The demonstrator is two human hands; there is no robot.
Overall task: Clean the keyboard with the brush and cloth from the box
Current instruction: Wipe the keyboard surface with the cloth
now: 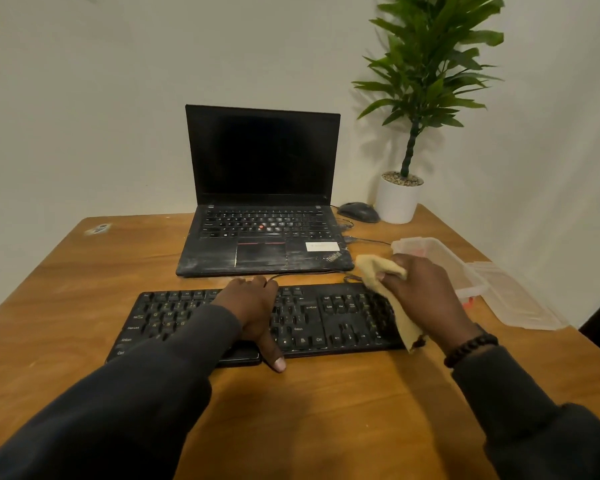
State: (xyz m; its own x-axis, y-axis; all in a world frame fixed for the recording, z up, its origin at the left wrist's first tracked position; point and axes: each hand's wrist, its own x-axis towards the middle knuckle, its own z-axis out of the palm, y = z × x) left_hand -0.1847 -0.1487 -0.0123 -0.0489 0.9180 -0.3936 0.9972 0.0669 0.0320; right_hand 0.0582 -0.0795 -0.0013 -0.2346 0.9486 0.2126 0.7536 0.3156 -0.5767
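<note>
Wooden worktop [84, 306], plain wall behind: the black keyboard [326, 320] lies before the laptop [262, 202]; your left hand [253, 313] presses flat across its middle, your right hand [426, 292] grips the yellow cloth [392, 299] at its number-pad end. Wiping looks under way; the brush isn't visible, perhaps inside the open box [440, 261]

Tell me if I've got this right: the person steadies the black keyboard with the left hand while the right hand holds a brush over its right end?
Not quite. The right hand holds a yellow cloth, not a brush, as the head view shows. The rest stands: the left hand rests on the black keyboard, and the cloth hangs over its right end.
</note>
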